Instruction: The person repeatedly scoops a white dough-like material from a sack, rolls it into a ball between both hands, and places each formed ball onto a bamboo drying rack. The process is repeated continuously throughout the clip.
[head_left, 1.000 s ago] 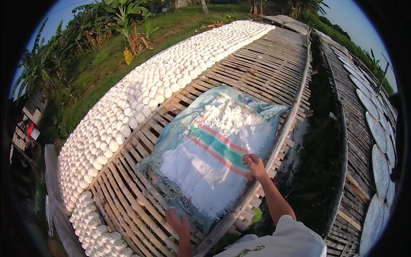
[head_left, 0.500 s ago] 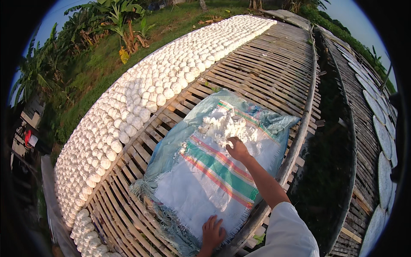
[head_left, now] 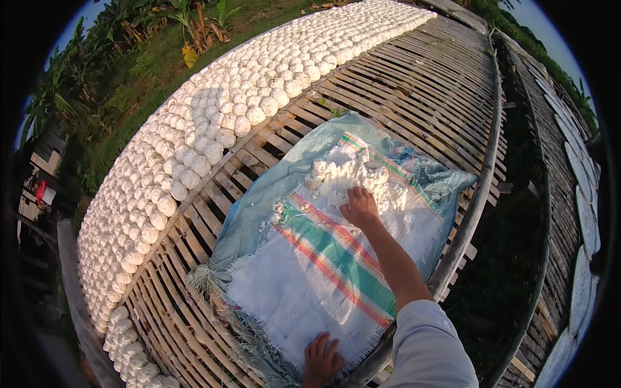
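Note:
A white woven sack (head_left: pixel 265 271) with green, red and yellow stripes lies over a frayed blue-green sheet (head_left: pixel 252 213) on the slatted bamboo rack (head_left: pixel 181 278). Crumbly white material (head_left: pixel 381 187) is heaped on the sack's upper part. My right hand (head_left: pixel 359 207) reaches onto the heap's lower edge, fingers curled down, their tips and anything under them hidden. My left hand (head_left: pixel 323 359) rests near the sack's bottom edge, fingers apart.
Rows of white rounded clumps (head_left: pixel 213 116) line the rack's left side. A bamboo rail (head_left: pixel 479 207) edges its right. Across a dark gap, another rack holds pale flat discs (head_left: pixel 576 291). Grass and banana plants (head_left: pixel 90 71) stand beyond.
My right hand has moved from the sack's right edge up and left onto the white heap. My left hand has moved rightward onto the sack. The view has shifted slightly.

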Available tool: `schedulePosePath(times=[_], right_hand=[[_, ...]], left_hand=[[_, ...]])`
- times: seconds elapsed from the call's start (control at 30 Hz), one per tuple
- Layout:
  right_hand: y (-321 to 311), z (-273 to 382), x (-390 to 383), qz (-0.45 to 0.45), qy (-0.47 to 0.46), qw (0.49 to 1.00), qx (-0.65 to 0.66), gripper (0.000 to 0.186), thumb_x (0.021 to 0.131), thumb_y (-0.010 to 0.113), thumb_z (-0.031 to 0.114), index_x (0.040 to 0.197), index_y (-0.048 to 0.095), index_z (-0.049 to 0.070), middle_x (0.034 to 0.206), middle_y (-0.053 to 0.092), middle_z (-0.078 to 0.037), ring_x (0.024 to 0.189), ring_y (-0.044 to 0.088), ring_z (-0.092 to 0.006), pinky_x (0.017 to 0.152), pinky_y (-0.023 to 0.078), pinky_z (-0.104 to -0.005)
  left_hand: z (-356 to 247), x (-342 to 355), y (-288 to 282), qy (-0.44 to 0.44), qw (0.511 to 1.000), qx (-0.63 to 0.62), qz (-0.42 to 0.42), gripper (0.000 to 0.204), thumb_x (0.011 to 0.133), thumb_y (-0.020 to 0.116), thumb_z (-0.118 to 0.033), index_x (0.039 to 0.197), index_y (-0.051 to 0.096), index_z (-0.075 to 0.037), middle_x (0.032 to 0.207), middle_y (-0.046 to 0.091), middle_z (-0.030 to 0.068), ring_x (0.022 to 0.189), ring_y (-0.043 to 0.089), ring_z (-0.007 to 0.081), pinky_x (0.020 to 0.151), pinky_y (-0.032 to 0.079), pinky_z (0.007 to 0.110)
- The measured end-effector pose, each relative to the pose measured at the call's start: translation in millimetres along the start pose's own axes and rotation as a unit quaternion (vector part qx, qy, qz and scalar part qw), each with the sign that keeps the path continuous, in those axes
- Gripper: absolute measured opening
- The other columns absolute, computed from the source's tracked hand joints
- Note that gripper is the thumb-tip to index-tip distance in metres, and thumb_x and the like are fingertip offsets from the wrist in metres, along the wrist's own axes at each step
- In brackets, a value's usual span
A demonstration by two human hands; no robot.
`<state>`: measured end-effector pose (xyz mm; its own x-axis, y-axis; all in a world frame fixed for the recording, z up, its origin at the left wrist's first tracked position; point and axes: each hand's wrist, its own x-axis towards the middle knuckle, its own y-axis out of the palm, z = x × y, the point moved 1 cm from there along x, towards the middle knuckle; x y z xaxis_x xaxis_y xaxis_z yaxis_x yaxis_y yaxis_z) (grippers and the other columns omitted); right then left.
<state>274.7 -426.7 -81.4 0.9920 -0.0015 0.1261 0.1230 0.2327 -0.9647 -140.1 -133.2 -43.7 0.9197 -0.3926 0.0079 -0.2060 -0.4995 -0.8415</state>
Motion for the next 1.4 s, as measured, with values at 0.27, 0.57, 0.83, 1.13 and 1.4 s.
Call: schedulePosePath(times=[0.27,0.57,0.83,1.13,1.4], right_hand=[[12,31,18,-0.078,-0.097,0.992,-0.036,0.038,0.095,0.067,0.039,0.115,0.071,0.007,0.117,0.070,-0.011,0.118,0.065,-0.0294,0.105,0.047,-0.0435],[4,6,6,-0.079,-0.126,0.988,-0.045,0.037,0.090,0.064,0.023,0.124,0.069,0.012,0.108,0.069,-0.009,0.111,0.065,-0.0272,0.099,0.051,-0.0442],[-46,-27,-25,-0.058,0.081,0.993,0.065,0.039,0.089,0.062,0.024,0.124,0.074,0.012,0.126,0.061,-0.012,0.124,0.057,-0.0306,0.101,0.048,-0.0511],[-20,-3,-56,-0.003,0.006,1.000,0.015,0.042,0.085,0.069,0.035,0.117,0.069,0.008,0.131,0.061,-0.012,0.127,0.055,-0.0314,0.114,0.042,-0.0470],[-38,-16,-78,-0.180,0.055,0.980,0.066,0.060,0.084,0.069,0.037,0.134,0.060,0.006,0.141,0.054,-0.016,0.133,0.050,-0.0372,0.114,0.038,-0.0523]], left_hand=[[3,-2,4,0.003,1.000,-0.001,-0.016,0.045,0.081,0.069,-0.025,0.124,0.072,-0.013,0.146,0.056,0.0142,0.141,0.050,0.0361,0.111,0.037,0.055],[3,-1,6,0.004,1.000,0.008,-0.018,0.044,0.081,0.068,-0.026,0.123,0.073,-0.015,0.145,0.057,0.0124,0.139,0.052,0.0351,0.111,0.037,0.054],[1,0,3,0.001,1.000,0.009,-0.017,0.048,0.077,0.069,-0.027,0.123,0.073,-0.014,0.145,0.057,0.0130,0.140,0.050,0.0341,0.109,0.037,0.053],[8,-2,4,0.013,0.999,-0.024,-0.020,0.045,0.080,0.068,-0.023,0.124,0.072,-0.012,0.145,0.057,0.0155,0.140,0.050,0.0373,0.109,0.037,0.054],[6,-3,6,0.001,1.000,-0.009,-0.015,0.047,0.081,0.067,-0.026,0.126,0.071,-0.013,0.146,0.057,0.0143,0.141,0.051,0.0339,0.109,0.039,0.052]])
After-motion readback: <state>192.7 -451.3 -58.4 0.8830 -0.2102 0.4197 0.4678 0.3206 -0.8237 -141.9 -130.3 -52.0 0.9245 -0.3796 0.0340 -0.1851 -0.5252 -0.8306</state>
